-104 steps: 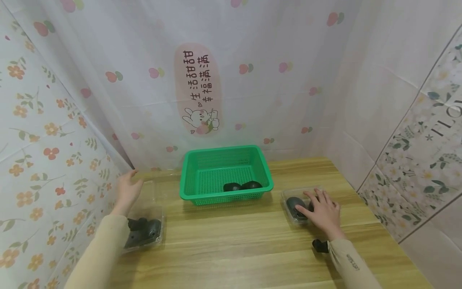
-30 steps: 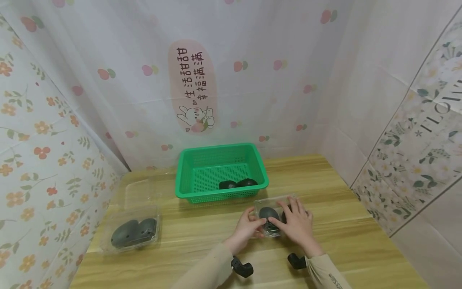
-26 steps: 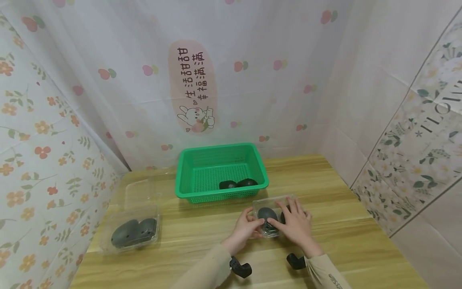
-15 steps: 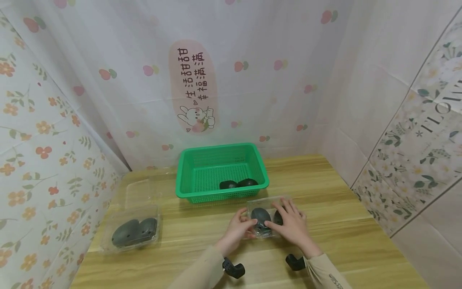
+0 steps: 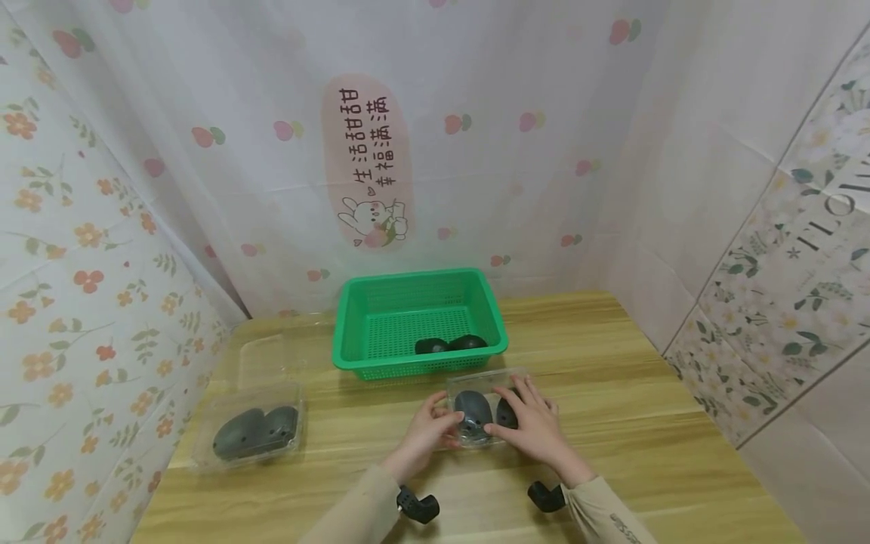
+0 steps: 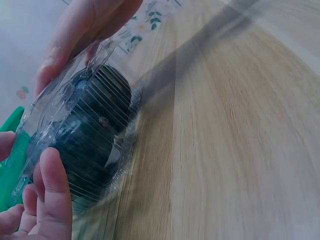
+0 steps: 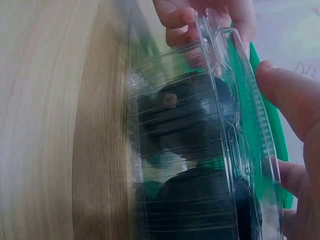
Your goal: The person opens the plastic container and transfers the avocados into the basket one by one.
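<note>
A clear plastic clamshell box (image 5: pixel 484 408) with dark avocados (image 5: pixel 473 408) inside is in front of the basket, its lid looking shut. My left hand (image 5: pixel 427 432) holds its left end, thumb on top and fingers at the side. My right hand (image 5: pixel 533 423) spans the right part of the lid, thumb at the near edge and fingers toward the far edge. In the left wrist view the box (image 6: pixel 95 130) shows its ribbed bottom, tilted by the camera's angle. The right wrist view shows an avocado (image 7: pixel 195 110) with a stem scar through the plastic.
A green plastic basket (image 5: pixel 347 332) at the back holds two dark avocados (image 5: pixel 467 343). At the left, another clear clamshell box (image 5: pixel 299 397) has its lid (image 5: pixel 261 361) folded back and dark avocados (image 5: pixel 239 434) inside. Patterned curtains (image 5: pixel 285 204) surround the wooden table (image 5: pixel 612 363).
My left hand has left the open box at the left and joined my right hand at the right-hand box. Both hands have since moved that box leftward, in front of the basket.
</note>
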`<action>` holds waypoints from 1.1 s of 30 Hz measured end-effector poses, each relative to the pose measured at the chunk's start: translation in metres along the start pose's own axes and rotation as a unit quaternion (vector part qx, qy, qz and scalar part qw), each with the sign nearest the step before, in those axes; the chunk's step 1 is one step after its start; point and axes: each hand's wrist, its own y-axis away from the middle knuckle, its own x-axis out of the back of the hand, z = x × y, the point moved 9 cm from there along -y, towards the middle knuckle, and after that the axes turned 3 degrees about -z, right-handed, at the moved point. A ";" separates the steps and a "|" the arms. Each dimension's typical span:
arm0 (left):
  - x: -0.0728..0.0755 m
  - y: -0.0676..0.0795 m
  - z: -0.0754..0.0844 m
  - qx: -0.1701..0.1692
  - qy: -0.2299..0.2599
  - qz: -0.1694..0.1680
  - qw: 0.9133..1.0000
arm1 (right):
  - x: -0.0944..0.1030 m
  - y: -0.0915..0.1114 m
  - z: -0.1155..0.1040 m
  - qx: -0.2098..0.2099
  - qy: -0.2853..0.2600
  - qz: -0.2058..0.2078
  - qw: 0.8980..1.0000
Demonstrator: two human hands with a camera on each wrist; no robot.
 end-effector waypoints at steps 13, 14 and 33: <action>0.032 0.010 0.006 -0.010 -0.006 0.002 1.000 | -0.018 -0.004 -0.027 0.031 0.011 -0.025 0.999; 0.035 0.010 0.006 -0.011 -0.007 0.003 1.000 | -0.019 -0.005 -0.030 0.035 0.014 -0.024 0.999; 0.080 0.028 0.010 -0.016 -0.013 0.029 0.999 | -0.038 -0.013 -0.069 0.095 0.013 -0.023 0.995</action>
